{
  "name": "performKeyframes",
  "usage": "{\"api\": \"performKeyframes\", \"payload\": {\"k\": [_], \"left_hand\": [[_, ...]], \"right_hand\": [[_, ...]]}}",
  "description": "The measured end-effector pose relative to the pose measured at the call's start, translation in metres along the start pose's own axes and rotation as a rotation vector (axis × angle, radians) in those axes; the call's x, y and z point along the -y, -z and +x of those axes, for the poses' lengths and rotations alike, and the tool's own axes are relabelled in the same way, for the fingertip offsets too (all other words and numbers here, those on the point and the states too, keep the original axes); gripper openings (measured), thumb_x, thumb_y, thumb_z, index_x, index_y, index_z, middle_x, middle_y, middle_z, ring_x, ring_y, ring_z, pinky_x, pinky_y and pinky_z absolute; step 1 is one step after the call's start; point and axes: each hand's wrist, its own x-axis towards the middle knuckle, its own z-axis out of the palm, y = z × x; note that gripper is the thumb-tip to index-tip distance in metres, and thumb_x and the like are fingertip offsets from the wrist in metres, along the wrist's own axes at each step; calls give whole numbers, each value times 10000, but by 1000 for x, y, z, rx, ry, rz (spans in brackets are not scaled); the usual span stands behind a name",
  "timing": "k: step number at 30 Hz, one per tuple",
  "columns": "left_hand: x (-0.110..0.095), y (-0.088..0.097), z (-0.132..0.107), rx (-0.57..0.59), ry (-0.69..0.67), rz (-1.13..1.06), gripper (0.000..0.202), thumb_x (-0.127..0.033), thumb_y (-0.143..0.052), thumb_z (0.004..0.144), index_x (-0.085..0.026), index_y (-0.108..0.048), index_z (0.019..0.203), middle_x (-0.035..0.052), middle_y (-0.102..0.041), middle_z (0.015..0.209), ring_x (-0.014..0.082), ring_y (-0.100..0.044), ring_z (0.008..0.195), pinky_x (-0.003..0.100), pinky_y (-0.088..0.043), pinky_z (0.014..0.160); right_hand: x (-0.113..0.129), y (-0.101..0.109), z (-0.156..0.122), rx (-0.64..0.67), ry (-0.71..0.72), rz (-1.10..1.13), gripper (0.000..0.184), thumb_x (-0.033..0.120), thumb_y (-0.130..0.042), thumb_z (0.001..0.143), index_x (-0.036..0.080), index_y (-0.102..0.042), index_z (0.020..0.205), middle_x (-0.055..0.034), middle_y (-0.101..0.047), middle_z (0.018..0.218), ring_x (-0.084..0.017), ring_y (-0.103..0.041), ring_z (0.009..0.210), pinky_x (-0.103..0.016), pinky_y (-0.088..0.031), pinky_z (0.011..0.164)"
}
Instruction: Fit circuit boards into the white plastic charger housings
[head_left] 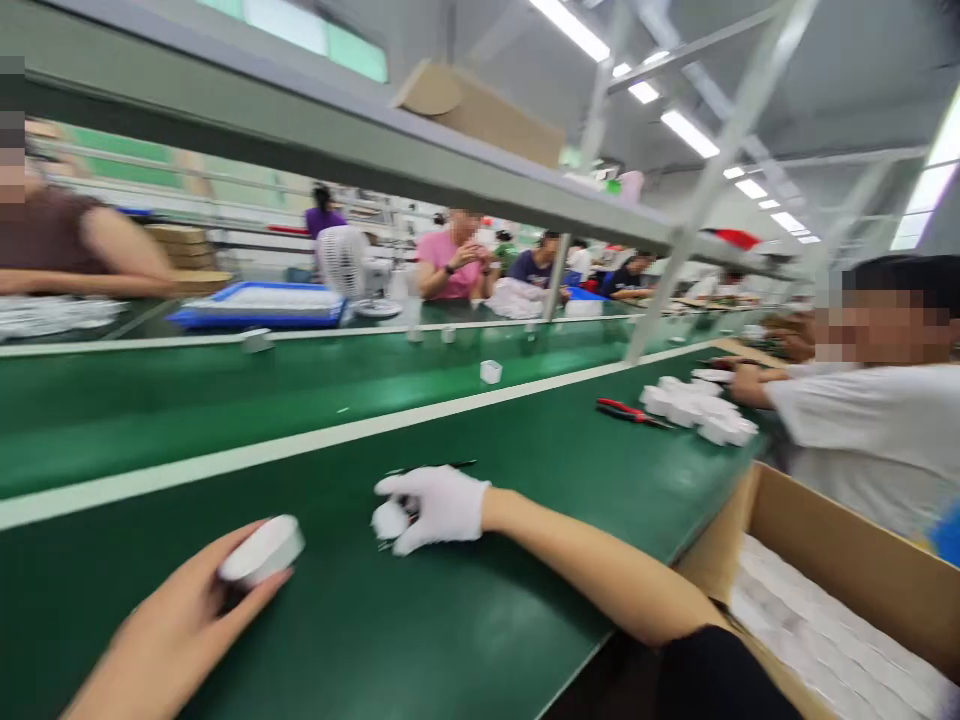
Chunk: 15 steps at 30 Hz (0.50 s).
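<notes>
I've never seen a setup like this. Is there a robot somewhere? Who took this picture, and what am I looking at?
No robot here: these are a person's own hands, seen by a camera worn on that person's head, looking forward and down. The bare left hand holds a white piece above a green table. The right hand, in a white glove, has its fingers around another small piece; blur hides how firmly. Farther along lie red-handled pliers and a pile of white pieces. A cardboard box stands at the right, near a co-worker in a white shirt.
</notes>
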Motion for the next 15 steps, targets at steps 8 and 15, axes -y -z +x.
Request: {"api": "performKeyframes", "payload": {"k": [8,15], "left_hand": [[2,23,-33,26,-57,-75,489,-386,-637,730,-248,-543,1190,28,-590,1050,189,-568,791,295,-467,684],[5,22,-35,52,-60,-209,416,-252,-580,751,-241,-553,1165,27,-597,1064,176,-549,804,295,-467,715]], "right_hand": [[-4,-13,2,-67,-142,165,543,201,-703,607,156,-601,1138,8,-603,778,-100,-508,613,-245,-467,598],[0,-11,-2,-139,-40,119,519,153,-547,676,171,-539,1195,-36,-600,964,-106,-544,697,-282,-493,712]]}}
